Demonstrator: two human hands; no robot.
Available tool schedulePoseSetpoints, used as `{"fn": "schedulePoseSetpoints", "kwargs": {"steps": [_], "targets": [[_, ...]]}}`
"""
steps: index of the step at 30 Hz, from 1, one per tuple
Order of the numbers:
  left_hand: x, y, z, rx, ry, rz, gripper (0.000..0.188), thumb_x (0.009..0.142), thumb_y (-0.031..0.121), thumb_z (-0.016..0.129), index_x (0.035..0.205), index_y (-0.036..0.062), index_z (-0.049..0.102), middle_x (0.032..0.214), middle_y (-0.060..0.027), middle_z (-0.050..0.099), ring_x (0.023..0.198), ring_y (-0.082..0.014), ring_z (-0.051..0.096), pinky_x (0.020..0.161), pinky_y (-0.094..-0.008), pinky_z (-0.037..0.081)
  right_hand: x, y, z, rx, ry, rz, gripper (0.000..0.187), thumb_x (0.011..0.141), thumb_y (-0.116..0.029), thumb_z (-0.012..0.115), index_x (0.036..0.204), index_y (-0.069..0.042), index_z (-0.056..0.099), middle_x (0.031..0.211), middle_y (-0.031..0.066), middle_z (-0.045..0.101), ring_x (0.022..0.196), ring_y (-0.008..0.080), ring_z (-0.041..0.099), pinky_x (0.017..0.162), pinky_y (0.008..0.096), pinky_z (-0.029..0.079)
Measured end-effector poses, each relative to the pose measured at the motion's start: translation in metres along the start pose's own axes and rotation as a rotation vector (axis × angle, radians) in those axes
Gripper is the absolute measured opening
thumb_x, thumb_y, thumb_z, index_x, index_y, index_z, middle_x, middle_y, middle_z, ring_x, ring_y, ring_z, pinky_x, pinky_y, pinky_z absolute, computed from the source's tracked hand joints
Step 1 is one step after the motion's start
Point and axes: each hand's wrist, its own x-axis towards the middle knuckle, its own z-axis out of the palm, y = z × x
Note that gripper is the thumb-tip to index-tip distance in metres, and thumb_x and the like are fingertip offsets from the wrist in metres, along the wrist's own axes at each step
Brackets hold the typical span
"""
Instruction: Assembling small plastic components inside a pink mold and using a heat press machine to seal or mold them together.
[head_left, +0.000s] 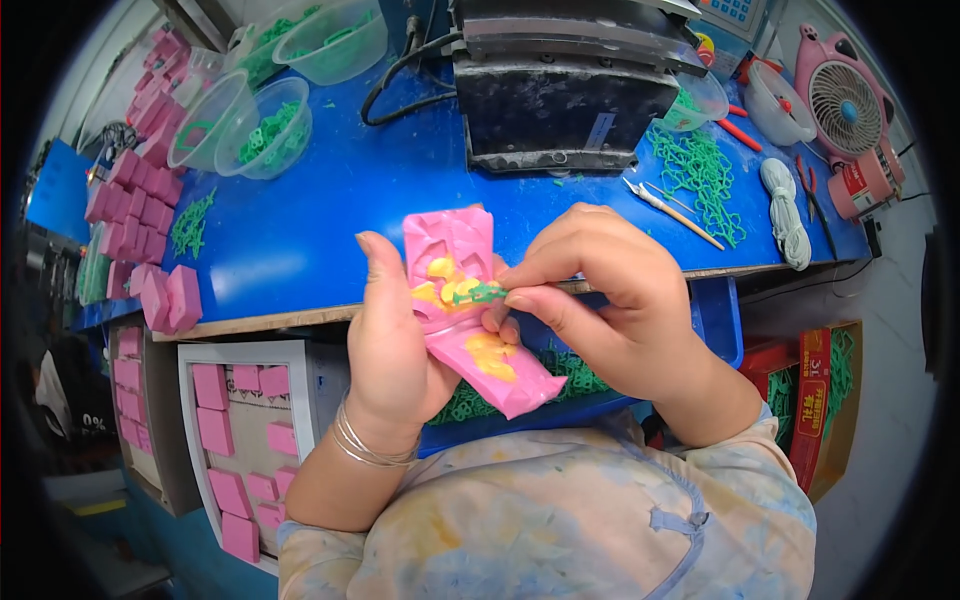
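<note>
A pink rubber mold [448, 238] is spread open in front of me, one flap up toward the bench and the other folded down toward my lap. Yellow patches mark both inner faces. My left hand [388, 345] supports it from the left, thumb raised and the fingers mostly hidden behind the mold. Between thumb and forefinger, my right hand [610, 295] pinches a small green chain-like wax piece [480, 294] that lies across the mold's middle. The lower fingers of that hand touch the mold's right edge.
On the blue bench [370, 215] stand a black machine [560, 110], clear bowls [270, 130] of green pieces and stacked pink blocks [135, 205]. A green pile [700, 180], a wooden-handled tool [675, 213], a cord bundle [785, 215] and a pink fan [845, 100] are at right. A blue tray [720, 320] sits below.
</note>
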Motion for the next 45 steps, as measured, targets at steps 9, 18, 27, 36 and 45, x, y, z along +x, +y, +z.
{"fn": "schedulePoseSetpoints", "kwargs": {"steps": [9,18,27,36,45], "targets": [[0.027,0.016,-0.042,1.976,0.325,0.864,0.081,0.064,0.044,0.077,0.125,0.0026,0.045,0.126,-0.0177,0.04,0.113,-0.0332,0.043,0.097,-0.0459,0.034,-0.016,0.011,0.009,1.047,0.427,0.406,0.015,0.084,-0.008,0.063,0.095,0.001,0.061,0.089,0.0058,0.063,0.081,0.0104,0.057,0.075,0.0249,0.046],[0.005,-0.005,-0.01,0.956,-0.049,0.758,0.018,0.07,-0.006,0.069,0.082,0.0007,0.058,0.09,-0.009,0.056,0.082,-0.0187,0.054,0.074,-0.0287,0.044,-0.022,0.012,0.029,0.826,0.325,0.381,0.015,0.082,-0.006,0.064,0.095,0.001,0.064,0.089,0.0063,0.063,0.08,0.0113,0.058,0.073,0.0234,0.047],[0.004,-0.006,-0.019,1.168,0.023,0.944,0.023,0.065,-0.003,0.069,0.085,0.0024,0.058,0.084,-0.0079,0.056,0.08,-0.021,0.053,0.072,-0.0315,0.042,-0.018,0.014,0.029,0.182,0.247,0.113,0.016,0.078,-0.001,0.061,0.093,-0.001,0.064,0.082,0.0105,0.062,0.073,0.0196,0.059,0.062,0.0292,0.047],[-0.01,-0.011,-0.021,1.775,0.051,1.506,0.02,0.071,0.014,0.07,0.089,0.0132,0.061,0.085,0.0017,0.056,0.08,-0.0173,0.053,0.075,-0.0337,0.036,-0.021,0.001,0.034,0.21,0.22,0.271,0.004,0.08,-0.003,0.057,0.08,0.0,0.057,0.071,0.0104,0.057,0.059,0.0211,0.052,0.054,0.0312,0.042],[-0.008,-0.01,-0.017,1.091,0.04,0.879,0.02,0.065,-0.006,0.069,0.08,0.0025,0.058,0.081,-0.008,0.056,0.077,-0.021,0.053,0.067,-0.0305,0.043,-0.023,0.012,0.019,0.124,0.119,0.22,0.011,0.082,-0.011,0.059,0.084,-0.001,0.058,0.075,0.0089,0.056,0.064,0.0214,0.053,0.056,0.0315,0.042]]}}
